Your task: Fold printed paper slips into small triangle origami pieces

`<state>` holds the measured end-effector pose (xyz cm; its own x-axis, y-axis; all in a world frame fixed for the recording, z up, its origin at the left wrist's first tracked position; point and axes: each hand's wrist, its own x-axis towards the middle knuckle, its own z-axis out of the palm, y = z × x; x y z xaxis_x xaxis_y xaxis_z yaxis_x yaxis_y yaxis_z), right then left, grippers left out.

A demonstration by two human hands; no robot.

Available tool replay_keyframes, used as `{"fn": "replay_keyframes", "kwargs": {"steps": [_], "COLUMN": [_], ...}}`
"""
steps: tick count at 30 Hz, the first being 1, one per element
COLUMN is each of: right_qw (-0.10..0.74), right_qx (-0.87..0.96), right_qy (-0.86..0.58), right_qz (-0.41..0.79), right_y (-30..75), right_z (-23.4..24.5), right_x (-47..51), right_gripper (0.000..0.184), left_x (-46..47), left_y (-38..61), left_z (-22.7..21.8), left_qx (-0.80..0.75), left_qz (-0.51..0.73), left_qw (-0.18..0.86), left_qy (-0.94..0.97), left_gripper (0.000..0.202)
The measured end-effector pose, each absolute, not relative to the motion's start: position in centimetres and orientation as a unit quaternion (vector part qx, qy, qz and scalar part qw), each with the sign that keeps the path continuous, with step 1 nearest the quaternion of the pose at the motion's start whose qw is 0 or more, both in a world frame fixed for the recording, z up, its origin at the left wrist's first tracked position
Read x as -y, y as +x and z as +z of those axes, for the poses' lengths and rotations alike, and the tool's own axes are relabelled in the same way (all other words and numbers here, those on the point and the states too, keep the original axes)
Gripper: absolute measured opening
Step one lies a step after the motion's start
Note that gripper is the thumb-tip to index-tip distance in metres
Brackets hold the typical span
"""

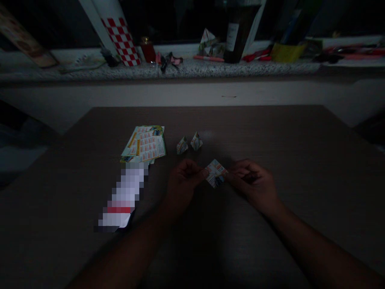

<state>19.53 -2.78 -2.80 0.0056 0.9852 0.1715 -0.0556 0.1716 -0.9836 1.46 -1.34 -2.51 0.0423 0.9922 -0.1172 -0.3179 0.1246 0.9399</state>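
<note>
Between my hands is a small folded paper square (pixel 215 174), printed in orange, white and dark colours and turned so a corner points away from me. My left hand (pixel 184 182) pinches its left corner between thumb and fingers. At the opposite corner, my right hand (pixel 254 182) grips it the same way, fingers curled. Just beyond stand two small folded paper shapes, a left one (pixel 182 145) and a right one (pixel 196 141), with pointed tops. Left of them lies a loose stack of printed paper sheets (pixel 147 142).
A phone with a blurred-out screen (pixel 124 196) lies on the brown table (pixel 270 132), left of my hands. Along the granite windowsill (pixel 192 69) stand a red-and-white checked tube (pixel 122 40), a small red bottle (pixel 148 50), a dark bottle (pixel 233 38) and a yellow container (pixel 288 52). The room is dim.
</note>
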Motion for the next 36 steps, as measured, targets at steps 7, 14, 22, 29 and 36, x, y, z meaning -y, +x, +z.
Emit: {"fn": "replay_keyframes", "kwargs": {"steps": [7,14,22,29,36], "right_qw": [0.539,0.492,0.485,0.485,0.480], "right_qx": [0.578,0.671,0.670,0.681,0.620], "right_qy": [-0.411,-0.374,-0.373,-0.332,-0.425], "right_qz": [0.454,0.410,0.420,0.437,0.453], "right_y": [19.8,20.1,20.2,20.2,20.3], "right_z": [-3.4,-3.4,-3.2,-3.0,-3.3], "right_x": [2.7,2.7,2.9,2.9,3.2], "right_gripper": [0.019,0.020,0.034,0.013,0.017], "left_x": [1.5,1.8,1.8,1.9,2.4], "left_y": [1.6,1.7,1.8,1.7,1.1], "left_z": [-2.3,-2.4,-2.5,-2.1,-1.6], "left_qx": [-0.408,-0.356,-0.373,-0.407,-0.429], "left_qz": [0.502,0.435,0.393,0.369,0.404], "left_qw": [0.669,0.724,0.746,0.691,0.522], "left_qy": [0.368,0.400,0.388,0.470,0.616], "left_gripper": [0.022,0.022,0.021,0.013,0.018]}}
